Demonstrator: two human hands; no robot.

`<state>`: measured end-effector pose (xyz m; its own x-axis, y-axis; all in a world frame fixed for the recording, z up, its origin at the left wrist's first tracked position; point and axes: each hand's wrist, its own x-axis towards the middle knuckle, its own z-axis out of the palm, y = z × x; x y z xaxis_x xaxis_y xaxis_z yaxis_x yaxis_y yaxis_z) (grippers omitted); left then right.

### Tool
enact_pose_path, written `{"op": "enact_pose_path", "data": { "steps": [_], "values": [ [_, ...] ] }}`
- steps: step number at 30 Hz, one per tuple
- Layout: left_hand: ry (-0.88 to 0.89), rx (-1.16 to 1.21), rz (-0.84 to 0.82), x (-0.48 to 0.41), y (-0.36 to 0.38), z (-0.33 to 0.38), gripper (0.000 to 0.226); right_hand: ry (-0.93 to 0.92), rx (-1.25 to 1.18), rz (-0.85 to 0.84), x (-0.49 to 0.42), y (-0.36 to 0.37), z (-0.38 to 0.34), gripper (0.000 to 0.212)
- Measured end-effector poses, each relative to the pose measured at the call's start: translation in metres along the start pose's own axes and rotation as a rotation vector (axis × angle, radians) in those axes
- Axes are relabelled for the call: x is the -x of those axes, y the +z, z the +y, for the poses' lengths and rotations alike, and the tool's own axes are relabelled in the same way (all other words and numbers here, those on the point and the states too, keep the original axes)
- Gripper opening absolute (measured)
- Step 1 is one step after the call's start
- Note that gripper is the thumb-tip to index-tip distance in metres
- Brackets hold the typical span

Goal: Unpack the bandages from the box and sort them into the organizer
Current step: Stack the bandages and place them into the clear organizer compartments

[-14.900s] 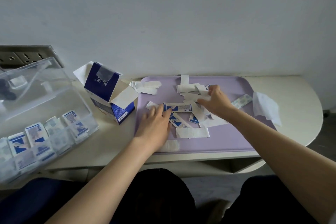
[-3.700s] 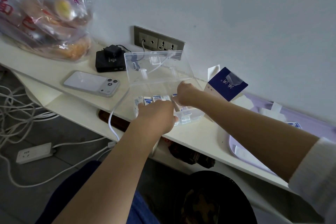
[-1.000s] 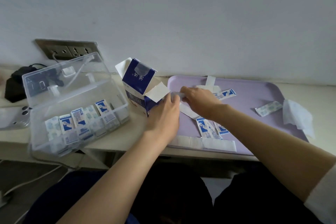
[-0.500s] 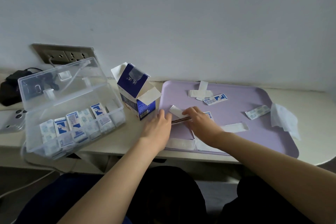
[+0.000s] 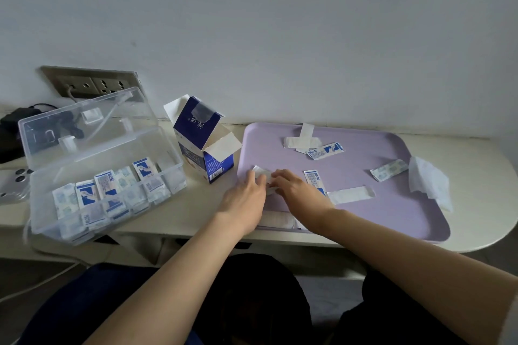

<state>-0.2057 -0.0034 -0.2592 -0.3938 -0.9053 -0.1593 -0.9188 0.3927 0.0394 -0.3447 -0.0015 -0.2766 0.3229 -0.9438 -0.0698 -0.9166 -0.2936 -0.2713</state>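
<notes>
My left hand point(image 5: 246, 196) and my right hand point(image 5: 298, 190) meet at the left edge of the lilac tray point(image 5: 392, 204). Between them they pinch a small stack of white bandage strips point(image 5: 263, 176). Loose bandages lie on the tray: a blue-printed one point(image 5: 325, 151), a white crossed pair point(image 5: 301, 140), a long white strip point(image 5: 350, 194) and a pale patterned one point(image 5: 389, 170). The open blue bandage box point(image 5: 204, 143) stands left of the tray. The clear organizer point(image 5: 171, 176), lid up, holds several upright bandages.
A crumpled white tissue point(image 5: 429, 182) lies at the tray's right edge. A phone point(image 5: 12, 185) and a black charger point(image 5: 11, 131) sit at the far left below a wall socket panel point(image 5: 92, 84). The rounded desk edge point(image 5: 490, 238) runs to the right.
Over the last second both hands gathered strips on the tray and drew them to its left edge. The stack between the fingers now shows white. Earlier the hands were at the organizer.
</notes>
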Motion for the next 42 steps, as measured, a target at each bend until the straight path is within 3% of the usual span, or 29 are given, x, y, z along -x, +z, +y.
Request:
{"op": "enact_pose_path", "data": {
  "steps": [7, 12, 15, 19, 27, 33, 42],
  "values": [
    [0.043, -0.011, 0.035, 0.005, -0.015, -0.003, 0.03, -0.109, 0.056, 0.157, 0.004, -0.015, 0.0, 0.03],
    [0.062, 0.024, -0.02, 0.02, -0.023, -0.012, 0.047, -0.158, 0.044, 0.071, 0.014, -0.024, -0.012, 0.049],
    [0.079, 0.017, -0.017, 0.03, -0.029, -0.022, 0.046, -0.19, 0.002, 0.023, 0.021, -0.022, -0.018, 0.057],
    [0.102, 0.025, 0.023, 0.046, -0.042, -0.035, 0.028, -0.187, -0.057, 0.03, 0.026, -0.014, -0.021, 0.05],
    [0.101, 0.064, 0.065, 0.069, -0.038, -0.075, 0.018, -0.219, -0.168, 0.108, 0.019, -0.014, -0.059, 0.02],
    [0.014, 0.173, 0.216, 0.088, -0.05, -0.108, 0.008, -0.282, -0.216, 0.223, -0.007, -0.038, -0.111, 0.022],
    [-0.206, 0.347, 0.623, 0.115, -0.066, -0.173, 0.012, -0.284, -0.389, 0.22, -0.065, -0.06, -0.191, 0.028]
  ]
}}
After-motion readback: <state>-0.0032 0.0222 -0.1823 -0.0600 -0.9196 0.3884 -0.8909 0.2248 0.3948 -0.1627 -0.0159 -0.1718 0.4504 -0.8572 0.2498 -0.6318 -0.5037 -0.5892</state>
